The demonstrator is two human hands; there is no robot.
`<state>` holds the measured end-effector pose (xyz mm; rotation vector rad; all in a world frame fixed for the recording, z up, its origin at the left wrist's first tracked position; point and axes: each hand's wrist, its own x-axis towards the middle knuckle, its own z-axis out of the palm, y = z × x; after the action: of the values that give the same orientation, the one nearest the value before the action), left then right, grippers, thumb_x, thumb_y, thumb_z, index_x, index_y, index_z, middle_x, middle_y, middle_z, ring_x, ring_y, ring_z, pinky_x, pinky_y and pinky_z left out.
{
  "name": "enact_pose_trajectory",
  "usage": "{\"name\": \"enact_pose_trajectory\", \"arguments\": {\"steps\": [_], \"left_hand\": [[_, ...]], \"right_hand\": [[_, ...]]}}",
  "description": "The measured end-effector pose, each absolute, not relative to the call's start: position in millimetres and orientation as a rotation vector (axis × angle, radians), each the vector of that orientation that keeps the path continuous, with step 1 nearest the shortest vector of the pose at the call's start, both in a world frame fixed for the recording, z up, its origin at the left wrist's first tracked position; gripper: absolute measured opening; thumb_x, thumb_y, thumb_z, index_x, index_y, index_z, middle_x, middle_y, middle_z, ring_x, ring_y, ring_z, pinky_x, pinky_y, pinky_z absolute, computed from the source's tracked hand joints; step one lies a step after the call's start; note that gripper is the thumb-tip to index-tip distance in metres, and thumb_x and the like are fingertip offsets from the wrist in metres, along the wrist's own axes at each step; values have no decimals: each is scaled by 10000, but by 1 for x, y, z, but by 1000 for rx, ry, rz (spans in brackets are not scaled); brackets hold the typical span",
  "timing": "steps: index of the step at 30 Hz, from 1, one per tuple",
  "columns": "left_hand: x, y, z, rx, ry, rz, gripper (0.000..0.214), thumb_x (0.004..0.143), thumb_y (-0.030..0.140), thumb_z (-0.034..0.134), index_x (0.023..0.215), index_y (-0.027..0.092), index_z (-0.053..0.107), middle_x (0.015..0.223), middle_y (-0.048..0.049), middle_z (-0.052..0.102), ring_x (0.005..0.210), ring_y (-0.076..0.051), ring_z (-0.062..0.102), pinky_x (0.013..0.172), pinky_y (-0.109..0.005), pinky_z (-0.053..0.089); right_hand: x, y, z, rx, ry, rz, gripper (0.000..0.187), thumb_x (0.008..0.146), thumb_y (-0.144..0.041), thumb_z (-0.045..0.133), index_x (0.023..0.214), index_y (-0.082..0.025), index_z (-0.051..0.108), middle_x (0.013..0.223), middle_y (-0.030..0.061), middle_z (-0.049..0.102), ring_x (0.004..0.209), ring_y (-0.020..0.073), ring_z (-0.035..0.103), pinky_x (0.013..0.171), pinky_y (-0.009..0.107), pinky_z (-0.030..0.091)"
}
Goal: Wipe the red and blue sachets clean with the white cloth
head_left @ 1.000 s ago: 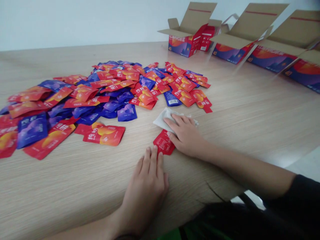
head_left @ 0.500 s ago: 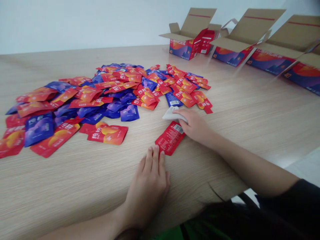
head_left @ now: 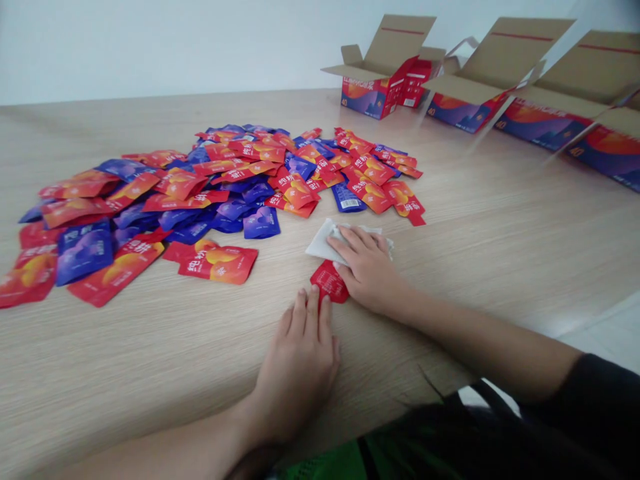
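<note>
A red pouch (head_left: 329, 283) lies back side up on the table before me, with small white print on it. The outstretched fingertips of my left hand (head_left: 300, 353) rest on its near left edge. Under my right hand (head_left: 367, 270) is a folded white cloth (head_left: 323, 243), held against the far end of the pouch and covering it. The fingers of that hand are spread over the cloth, and its wrist lies low. To the left, a red pouch with orange fruit (head_left: 219, 262) lies by itself.
A wide heap of red and blue pouches (head_left: 233, 170) spreads across the wooden table (head_left: 175, 373). Several open printed cartons stand in a row at the back right, among them a carton (head_left: 363, 97) with its flaps up. A pale wall (head_left: 165, 47) rises behind.
My right hand has come nearer and flattened the white cloth down over the far part of the pouch, hiding its barcode. My left hand stays at the near edge.
</note>
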<state>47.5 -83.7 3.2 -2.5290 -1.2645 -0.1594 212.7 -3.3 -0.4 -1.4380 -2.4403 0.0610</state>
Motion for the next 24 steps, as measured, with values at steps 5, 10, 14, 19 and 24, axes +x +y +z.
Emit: {"name": "enact_pose_trajectory", "arguments": {"steps": [5,10,14,19,24], "left_hand": [[47,-83,2,-2530,-1237,-171,442,908,207,408,1188,-31,652,1202,-277,655,1115,-376,645,849,-447,568],[47,-84,2,-2530,-1247,-151,460,895,204,408,1223,-28,633,1239,-277,634,1138,-386,631,841,-450,571],[48,-84,1,-2518,-1239,-154,461,897,205,393,1205,-26,646,1214,-278,648,1129,-382,637,842,-445,571],[46,-83,-1,-2498,-1241,-157,481,901,212,369,1219,-32,634,1238,-282,629,1132,-376,637,833,-444,574],[46,-83,-1,-2505,-1237,-166,486,893,212,375,1223,-32,634,1241,-287,627,1130,-386,636,844,-448,568]], "right_hand": [[215,-7,3,-1147,-2569,168,450,957,-268,414,1373,-156,545,1490,130,462,1369,256,378,1129,465,257],[219,-5,2,-1213,-2510,120,465,935,-250,449,1375,-133,542,1495,159,443,1386,282,359,1143,486,245],[222,1,0,-1105,-2561,165,454,949,-259,431,1383,-177,533,1487,105,469,1375,238,384,1158,459,239],[226,3,-1,-1210,-2487,100,478,918,-240,469,1380,-144,542,1482,163,458,1366,300,384,1132,504,259],[229,7,-1,-1155,-2506,175,450,933,-216,429,1362,-168,558,1467,120,493,1359,245,411,1144,465,263]]}}
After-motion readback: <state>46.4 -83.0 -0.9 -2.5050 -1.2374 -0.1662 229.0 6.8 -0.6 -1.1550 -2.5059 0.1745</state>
